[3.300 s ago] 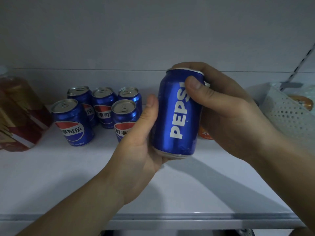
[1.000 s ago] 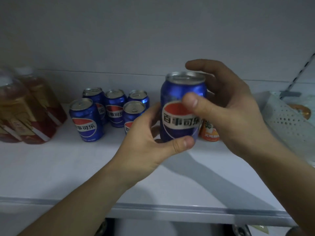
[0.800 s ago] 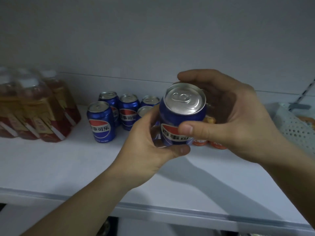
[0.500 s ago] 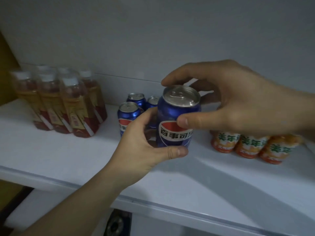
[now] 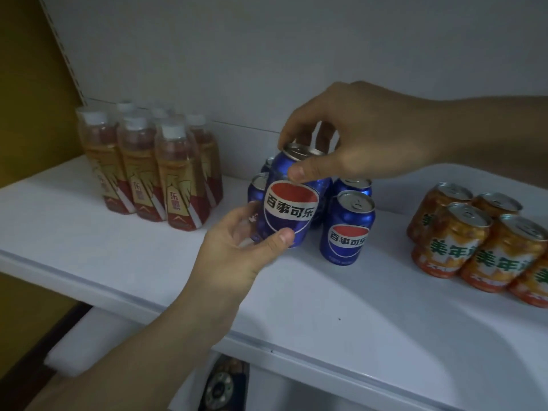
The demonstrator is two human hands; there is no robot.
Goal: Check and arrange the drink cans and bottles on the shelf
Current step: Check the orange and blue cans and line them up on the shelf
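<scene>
I hold a blue Pepsi can (image 5: 292, 207) with both hands, slightly tilted, its logo facing me, low over the white shelf (image 5: 118, 250). My left hand (image 5: 237, 250) cups its bottom, thumb on the lower front. My right hand (image 5: 355, 137) pinches the rim from above. More blue Pepsi cans (image 5: 347, 226) stand right behind and to the right of it, partly hidden.
Several amber drink bottles with white caps (image 5: 148, 164) stand in a cluster at the back left. Several orange cans (image 5: 480, 241) stand at the right. The shelf's front edge (image 5: 296, 354) runs across below my arms, with a lower level beneath.
The can has come down and left toward the blue cans. My right hand shifted to its rim. The view swung left, showing the bottles and orange cans.
</scene>
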